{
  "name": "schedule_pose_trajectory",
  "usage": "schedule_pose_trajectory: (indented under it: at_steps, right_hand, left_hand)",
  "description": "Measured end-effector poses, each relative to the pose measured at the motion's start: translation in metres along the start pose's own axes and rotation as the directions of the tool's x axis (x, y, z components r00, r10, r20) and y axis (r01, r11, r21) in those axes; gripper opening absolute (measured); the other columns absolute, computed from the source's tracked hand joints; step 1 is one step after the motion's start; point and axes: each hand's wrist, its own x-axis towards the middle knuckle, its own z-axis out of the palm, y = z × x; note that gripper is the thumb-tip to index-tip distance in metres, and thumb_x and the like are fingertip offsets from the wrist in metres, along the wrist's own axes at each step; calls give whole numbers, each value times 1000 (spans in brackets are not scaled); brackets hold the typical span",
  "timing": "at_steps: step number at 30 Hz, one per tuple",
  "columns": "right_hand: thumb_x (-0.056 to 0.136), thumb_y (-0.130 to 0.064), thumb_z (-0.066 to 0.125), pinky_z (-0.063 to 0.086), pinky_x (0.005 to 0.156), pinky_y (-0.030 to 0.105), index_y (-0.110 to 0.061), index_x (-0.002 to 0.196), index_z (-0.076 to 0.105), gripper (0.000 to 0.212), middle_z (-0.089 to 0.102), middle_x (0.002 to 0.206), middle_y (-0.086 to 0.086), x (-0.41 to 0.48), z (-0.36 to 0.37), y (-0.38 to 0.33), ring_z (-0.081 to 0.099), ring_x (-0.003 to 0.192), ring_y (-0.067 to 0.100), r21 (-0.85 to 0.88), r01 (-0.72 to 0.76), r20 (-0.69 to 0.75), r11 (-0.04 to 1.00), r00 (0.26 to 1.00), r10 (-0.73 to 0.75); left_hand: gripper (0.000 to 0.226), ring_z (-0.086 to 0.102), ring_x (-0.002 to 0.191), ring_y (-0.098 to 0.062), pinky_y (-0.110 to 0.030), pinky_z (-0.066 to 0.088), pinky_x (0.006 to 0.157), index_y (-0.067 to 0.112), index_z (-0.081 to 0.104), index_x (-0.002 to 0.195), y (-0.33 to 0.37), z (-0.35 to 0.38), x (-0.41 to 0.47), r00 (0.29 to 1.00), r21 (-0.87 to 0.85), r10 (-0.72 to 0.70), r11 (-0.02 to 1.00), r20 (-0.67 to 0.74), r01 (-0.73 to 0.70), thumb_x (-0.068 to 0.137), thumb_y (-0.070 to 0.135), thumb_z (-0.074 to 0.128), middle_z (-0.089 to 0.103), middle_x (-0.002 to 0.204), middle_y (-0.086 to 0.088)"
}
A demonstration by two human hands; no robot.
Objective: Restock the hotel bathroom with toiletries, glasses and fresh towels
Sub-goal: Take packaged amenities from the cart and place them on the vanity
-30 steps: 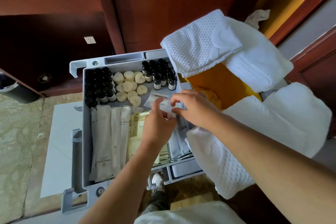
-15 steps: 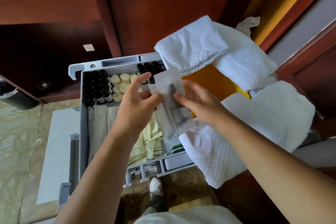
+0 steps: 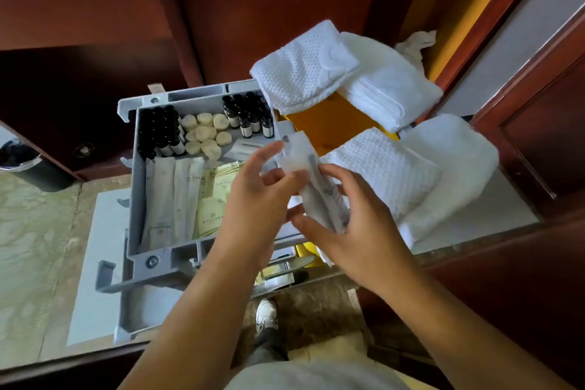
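A grey cart tray (image 3: 134, 187) holds small dark bottles (image 3: 160, 131), round pale soaps (image 3: 202, 133), long white sachets (image 3: 172, 199) and yellow packets (image 3: 215, 215). Above its right edge, my right hand (image 3: 351, 225) grips clear-wrapped toiletry packets (image 3: 311, 180) with something dark inside. My left hand (image 3: 256, 196) touches the same packets with thumb and fingertips, fingers loosely spread. White folded towels (image 3: 304, 70) lie on the cart to the right, around a yellow bag (image 3: 319, 123).
More white towels (image 3: 443, 168) hang over the cart's right side. Dark red wooden doors and panels (image 3: 253, 9) stand close behind and to the right. A black bin (image 3: 28, 165) sits at far left. My shoe (image 3: 266, 315) stands on the floor below the cart.
Both hands lifted the clear packets out of the tray, then drew them lower and to the right. The right hand now wraps around them from below.
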Motion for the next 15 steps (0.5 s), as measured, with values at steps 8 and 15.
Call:
schedule_pose_trajectory:
  at_steps: [8, 15]
  right_hand:
    - [99, -11, 62, 59, 82, 34, -37, 117, 71, 33, 78, 104, -12, -90, -32, 34, 74, 95, 7, 383, -358, 95, 851, 932, 350]
    - [98, 0, 58, 63, 79, 53, -13, 126, 70, 34, 77, 111, 18, -180, -64, 90, 75, 96, 38, 648, -592, 377, 478, 796, 474]
  left_hand:
    - [48, 74, 105, -7, -40, 62, 93, 34, 50, 144, -42, 37, -83, 988, 173, -18, 985, 152, -9, 100, 29, 67, 79, 110, 9]
    - [49, 59, 120, 10, -30, 53, 100, 46, 52, 140, -105, 47, -148, 976, 552, 191, 805, 101, -215, 95, 38, 72, 67, 127, 26]
